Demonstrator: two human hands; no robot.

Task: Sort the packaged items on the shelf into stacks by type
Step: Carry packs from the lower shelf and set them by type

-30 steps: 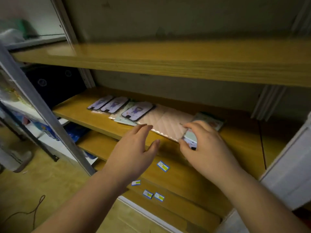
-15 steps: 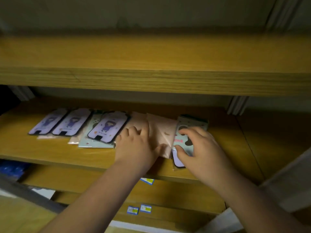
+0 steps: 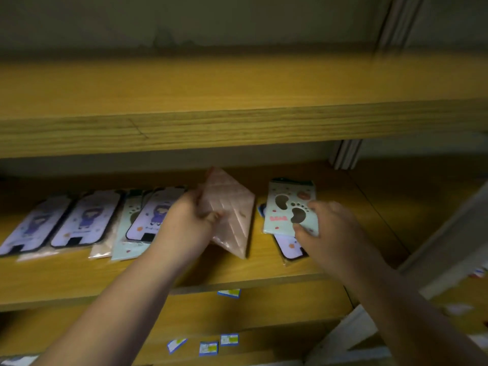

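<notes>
on the shelf [image 3: 264, 268] — left hand [image 3: 184, 223] gripping pink packet [image 3: 232, 215], right hand [image 3: 330, 233] pinching mint footprint case [image 3: 287, 204] — purple cases [image 3: 84, 220] alongside

Left grip [image 3: 190, 220] curled, seemingly pinching; right grip [image 3: 324, 228] likewise curled.

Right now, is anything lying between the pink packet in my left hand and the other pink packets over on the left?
Yes. A purple phone case on a pale green footprint packet lies between the pink packet and those tucked underneath.

Wooden shelf [image 3: 264, 262] with packaged cases [image 3: 87, 220]
</notes>
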